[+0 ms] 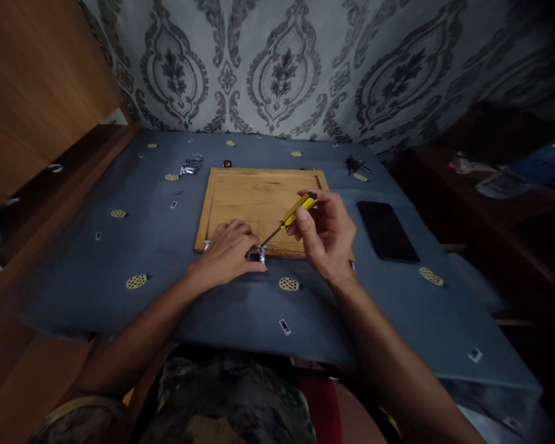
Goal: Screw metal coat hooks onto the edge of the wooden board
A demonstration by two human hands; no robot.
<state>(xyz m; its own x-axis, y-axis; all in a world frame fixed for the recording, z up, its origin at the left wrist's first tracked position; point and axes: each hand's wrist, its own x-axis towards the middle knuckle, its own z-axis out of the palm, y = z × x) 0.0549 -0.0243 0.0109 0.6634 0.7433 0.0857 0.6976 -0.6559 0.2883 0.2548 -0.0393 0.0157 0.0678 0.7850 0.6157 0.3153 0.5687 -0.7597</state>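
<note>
A framed wooden panel [259,200] lies flat on the table. My left hand [226,253] rests over its near edge, thumb and forefinger closed around a small shiny metal fitting [261,254], which they partly cover; its exact kind is unclear. In my right hand [326,231] is a screwdriver [298,211] with a yellow and black handle, held at a slant between thumb and fingers. The screwdriver's shaft points down to the left, its tip at the fitting. Another bit of shiny metal shows at the panel's near left corner.
A dark blue cloth with pineapple prints covers the table [157,308]. Right of the panel lies a black phone [387,231]. Several shiny metal pieces [192,165] sit at the back left, a dark object [355,164] at the back right. A patterned curtain [282,68] hangs behind.
</note>
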